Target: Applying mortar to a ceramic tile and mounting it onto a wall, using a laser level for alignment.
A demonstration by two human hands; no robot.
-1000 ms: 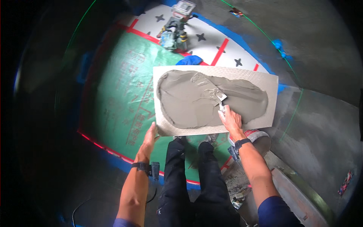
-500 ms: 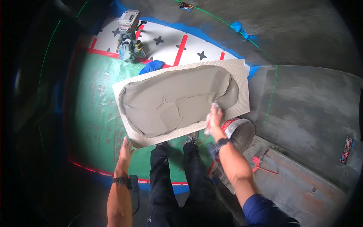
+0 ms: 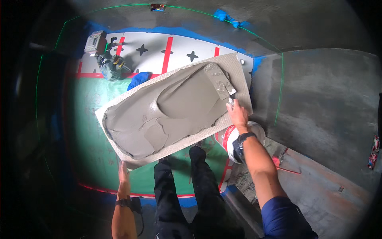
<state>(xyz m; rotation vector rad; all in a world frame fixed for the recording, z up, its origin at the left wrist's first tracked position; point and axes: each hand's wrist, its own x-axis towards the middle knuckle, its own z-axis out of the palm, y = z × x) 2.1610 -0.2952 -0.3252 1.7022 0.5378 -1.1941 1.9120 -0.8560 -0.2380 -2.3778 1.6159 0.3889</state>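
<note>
A large textured tile (image 3: 239, 71) lies tilted across the middle, its upper face thickly coated with grey mortar (image 3: 179, 111), with ridges and a curved ledge in it. My right hand (image 3: 238, 113) is closed on the handle of a trowel (image 3: 217, 81), whose flat blade rests in the mortar near the tile's right end. My left hand (image 3: 123, 176) is at the tile's lower left corner, gripping or supporting its edge, with part of the fingers hidden.
Below the tile's right end stands a bucket (image 3: 258, 135). A tripod-mounted device (image 3: 95, 43) and blue cloth (image 3: 137, 81) are beyond the tile, on green sheeting (image 3: 87, 135) and white boards (image 3: 147, 55). Grey walls (image 3: 318, 91) surround the floor; a board (image 3: 326, 183) lies right.
The tile has shifted left in view and its right end is higher. The trowel has swept toward that right end, reshaping the mortar. My left hand has moved down and left with the corner.
</note>
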